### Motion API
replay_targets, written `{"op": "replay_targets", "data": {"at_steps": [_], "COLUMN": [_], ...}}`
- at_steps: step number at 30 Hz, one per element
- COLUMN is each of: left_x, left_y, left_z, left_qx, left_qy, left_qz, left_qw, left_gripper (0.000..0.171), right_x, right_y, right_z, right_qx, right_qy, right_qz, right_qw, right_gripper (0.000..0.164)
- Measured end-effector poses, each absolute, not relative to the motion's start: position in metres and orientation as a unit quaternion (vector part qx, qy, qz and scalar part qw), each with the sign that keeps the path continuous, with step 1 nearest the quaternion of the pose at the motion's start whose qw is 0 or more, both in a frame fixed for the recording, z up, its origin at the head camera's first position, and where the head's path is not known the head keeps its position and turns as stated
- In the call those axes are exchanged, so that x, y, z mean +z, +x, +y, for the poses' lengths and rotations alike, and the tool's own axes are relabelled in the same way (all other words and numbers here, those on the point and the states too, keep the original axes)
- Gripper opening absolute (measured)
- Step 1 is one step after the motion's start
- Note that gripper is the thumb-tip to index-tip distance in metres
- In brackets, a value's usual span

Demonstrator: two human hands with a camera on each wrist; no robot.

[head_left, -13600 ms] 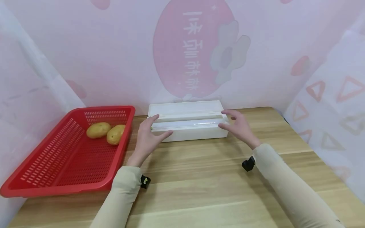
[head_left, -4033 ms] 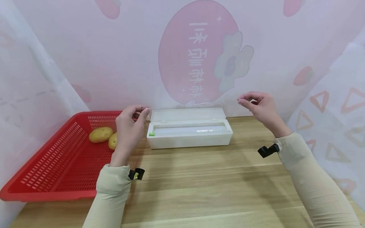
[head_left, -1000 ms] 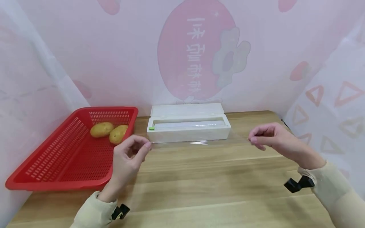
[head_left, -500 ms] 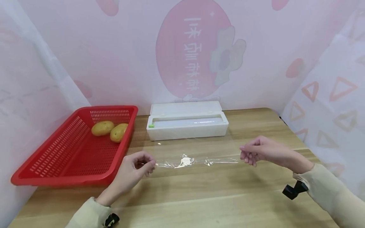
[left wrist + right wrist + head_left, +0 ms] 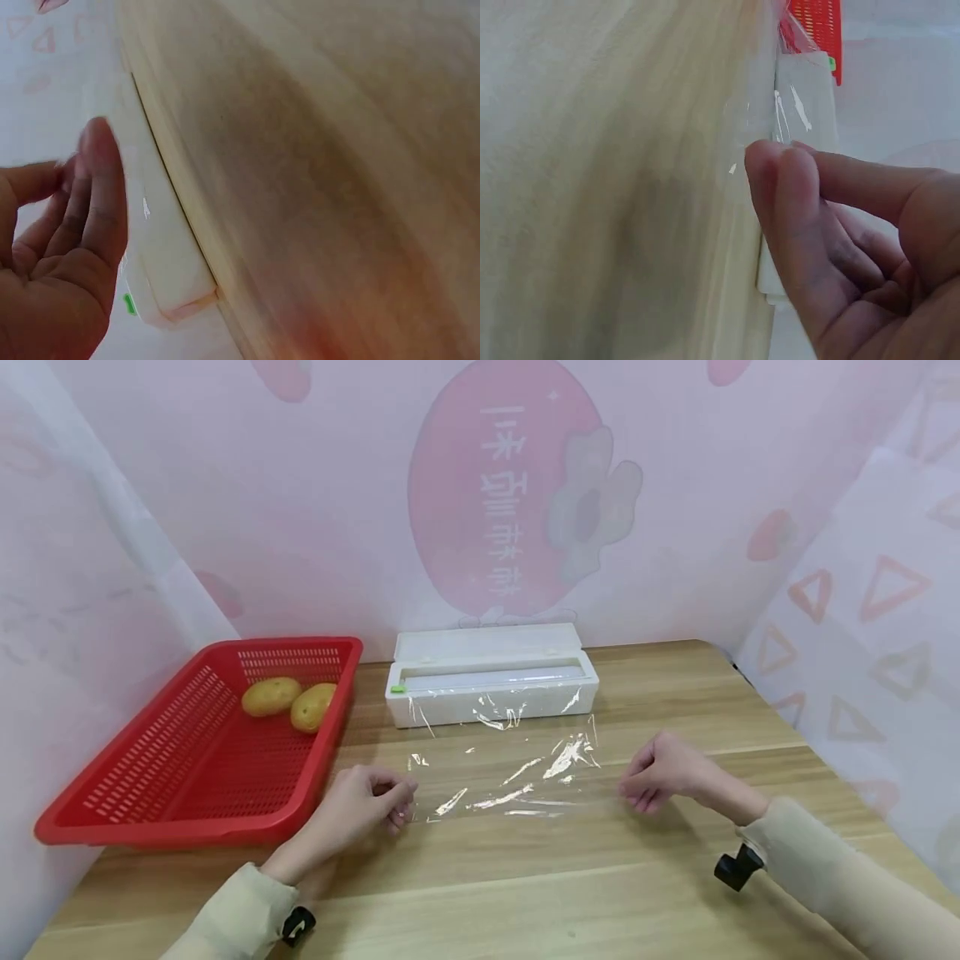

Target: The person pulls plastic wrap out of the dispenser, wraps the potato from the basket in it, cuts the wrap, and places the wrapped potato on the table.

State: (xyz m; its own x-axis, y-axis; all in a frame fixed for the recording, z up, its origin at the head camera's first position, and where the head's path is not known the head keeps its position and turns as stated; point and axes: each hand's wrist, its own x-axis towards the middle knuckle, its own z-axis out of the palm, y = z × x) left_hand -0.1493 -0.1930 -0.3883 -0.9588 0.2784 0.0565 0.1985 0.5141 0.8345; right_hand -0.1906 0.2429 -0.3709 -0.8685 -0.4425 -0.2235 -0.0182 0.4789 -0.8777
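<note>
A clear sheet of plastic wrap (image 5: 517, 772) stretches from the white wrap dispenser box (image 5: 495, 703) toward the person, glinting in the light. My left hand (image 5: 367, 806) pinches its near left corner between thumb and fingers. On the other side, my right hand (image 5: 667, 774) pinches the near right corner, fingertips together in the right wrist view. The box's lid (image 5: 487, 643) stands raised at the back, and a roll (image 5: 495, 678) lies inside. A small green slider (image 5: 398, 689) sits at the box's left end.
To the left stands a red plastic basket (image 5: 180, 831) holding two potatoes (image 5: 272, 697), close beside the left forearm. The wooden table (image 5: 480, 918) runs back to a pink-and-white printed wall covering (image 5: 330, 510).
Over the last second both hands came down and nearer the person, drawing the wrap out of the box. The right hand also shifted left. Earlier, both hands were at the opened box.
</note>
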Motion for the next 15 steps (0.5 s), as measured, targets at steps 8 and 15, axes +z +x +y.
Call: {"op": "replay_targets", "data": {"at_steps": [8,15], "left_x": [-0.393,-0.391], "left_y": [-0.146,-0.143], "left_z": [-0.193,-0.194], "left_qx": [0.454,0.426], "left_qy": [0.145,0.165], "left_qz": [0.876,0.885], "left_qw": [0.076,0.087], "left_gripper": [0.029,0.035], "right_x": [-0.385,-0.392], "right_y": [-0.192,-0.191], "right_z": [0.235,0.234], "right_qx": [-0.500,-0.485], "right_qy": [-0.153,-0.155], "right_qz": [0.824,0.827], "right_qw": [0.220,0.237], "right_gripper": [0.014,0.013]}}
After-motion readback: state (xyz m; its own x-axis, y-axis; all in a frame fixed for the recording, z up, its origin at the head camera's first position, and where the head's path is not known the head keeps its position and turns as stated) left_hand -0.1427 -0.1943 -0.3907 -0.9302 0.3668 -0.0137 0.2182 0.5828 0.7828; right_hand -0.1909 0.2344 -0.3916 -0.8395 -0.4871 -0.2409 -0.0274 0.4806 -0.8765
